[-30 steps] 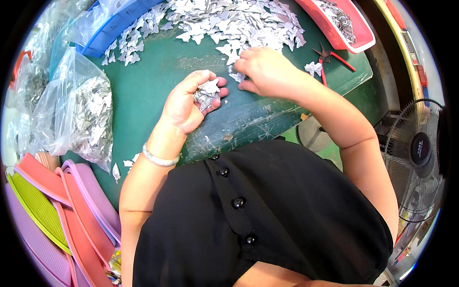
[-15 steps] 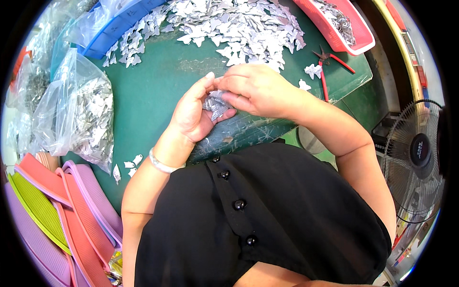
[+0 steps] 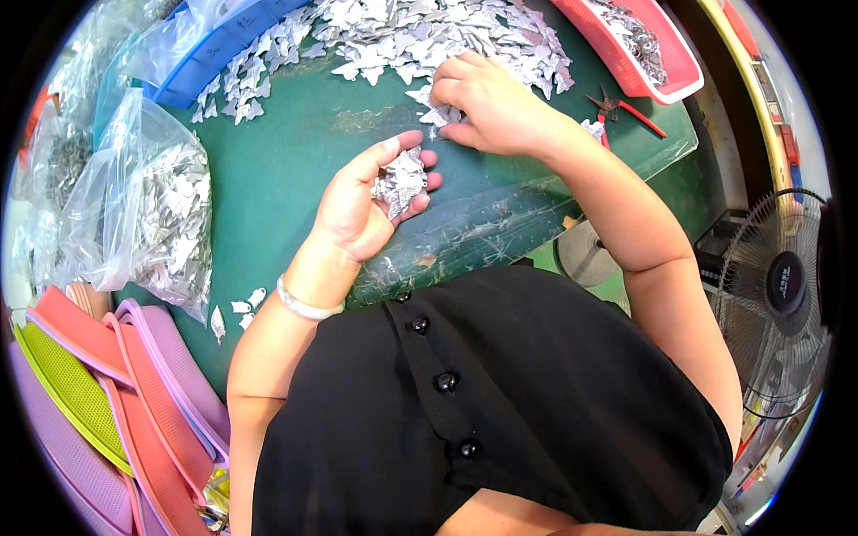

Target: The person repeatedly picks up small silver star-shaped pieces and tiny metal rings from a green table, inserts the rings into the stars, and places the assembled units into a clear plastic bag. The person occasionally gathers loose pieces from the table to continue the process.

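A small stack of silver butterfly-shaped metal pieces (image 3: 402,183) rests in my left hand (image 3: 353,205), palm up, with the fingers curled round it. My right hand (image 3: 496,107) is at the near edge of a wide heap of the same butterfly-shaped pieces (image 3: 393,40) on the green table (image 3: 277,179). Its thumb and fingers close on a butterfly-shaped piece (image 3: 438,114) there; part of that piece is hidden under the fingers.
Red-handled cutters (image 3: 608,107) lie right of the heap, beside a red basket (image 3: 684,76) of metal parts. On the left are a blue bin (image 3: 210,54), a clear bag of silver pieces (image 3: 174,210) and stacked plastic baskets (image 3: 80,384). A fan (image 3: 786,281) stands at right.
My right hand has moved away from my left hand, up to the heap's near edge. The left hand has opened out a little, showing more of its stack.
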Demonstrator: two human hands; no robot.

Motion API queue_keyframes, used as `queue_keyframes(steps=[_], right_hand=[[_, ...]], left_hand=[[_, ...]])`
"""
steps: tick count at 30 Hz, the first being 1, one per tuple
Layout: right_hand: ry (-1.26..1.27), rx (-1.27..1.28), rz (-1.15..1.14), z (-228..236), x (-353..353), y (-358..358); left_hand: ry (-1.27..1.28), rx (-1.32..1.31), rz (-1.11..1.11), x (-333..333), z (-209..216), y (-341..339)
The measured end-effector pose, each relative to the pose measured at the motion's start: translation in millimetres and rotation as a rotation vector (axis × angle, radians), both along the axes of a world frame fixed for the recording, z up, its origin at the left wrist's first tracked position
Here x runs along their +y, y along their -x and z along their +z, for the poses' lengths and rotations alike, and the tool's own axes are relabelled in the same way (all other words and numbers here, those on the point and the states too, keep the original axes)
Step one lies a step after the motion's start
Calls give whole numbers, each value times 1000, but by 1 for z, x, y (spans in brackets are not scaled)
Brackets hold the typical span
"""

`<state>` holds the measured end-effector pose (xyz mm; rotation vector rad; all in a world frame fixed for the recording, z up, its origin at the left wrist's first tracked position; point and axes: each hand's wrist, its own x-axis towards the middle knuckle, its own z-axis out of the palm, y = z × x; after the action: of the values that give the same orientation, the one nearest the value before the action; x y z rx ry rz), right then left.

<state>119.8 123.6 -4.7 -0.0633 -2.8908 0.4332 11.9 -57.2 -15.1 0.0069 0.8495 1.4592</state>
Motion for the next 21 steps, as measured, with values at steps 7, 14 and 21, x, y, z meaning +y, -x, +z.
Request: queue_keyframes(steps=[7, 14, 21], right_hand=[[350, 91, 231, 17, -10, 3], [-134, 16, -3, -4, 8, 16], [-49, -182, -30, -1, 17, 30]], left_hand=[[-26, 12, 32, 0, -8, 1], [-10, 28, 16, -2, -4, 2], [-34, 80, -1, -4, -13, 4]])
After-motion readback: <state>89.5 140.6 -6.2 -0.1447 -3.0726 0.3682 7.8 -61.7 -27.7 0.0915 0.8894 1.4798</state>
